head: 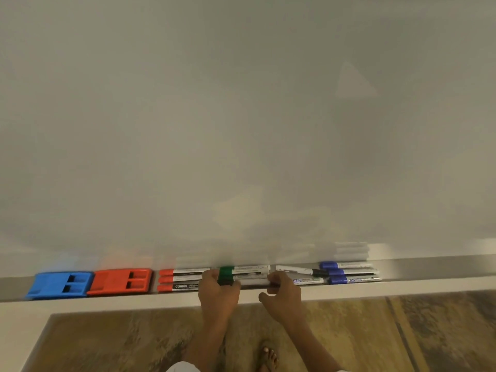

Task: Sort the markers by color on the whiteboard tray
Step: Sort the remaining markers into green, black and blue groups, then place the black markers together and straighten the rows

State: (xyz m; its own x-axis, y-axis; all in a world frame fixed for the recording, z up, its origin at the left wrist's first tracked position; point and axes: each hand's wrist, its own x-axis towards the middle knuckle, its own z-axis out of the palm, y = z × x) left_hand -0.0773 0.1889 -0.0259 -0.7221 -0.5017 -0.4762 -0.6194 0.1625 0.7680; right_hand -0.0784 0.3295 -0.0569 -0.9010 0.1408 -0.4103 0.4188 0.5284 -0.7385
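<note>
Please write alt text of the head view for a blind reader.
Both hands, left hand and right hand, grip the green markers on the whiteboard tray, between red markers and blue markers.

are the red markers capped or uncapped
Capped. All three red markers lie flat in the tray, each with a red cap on its left end; no bare tip shows.

Classroom or office, wall whiteboard (pixel 241 116), marker tray (pixel 429 284), dusters (pixel 120 281)
</note>
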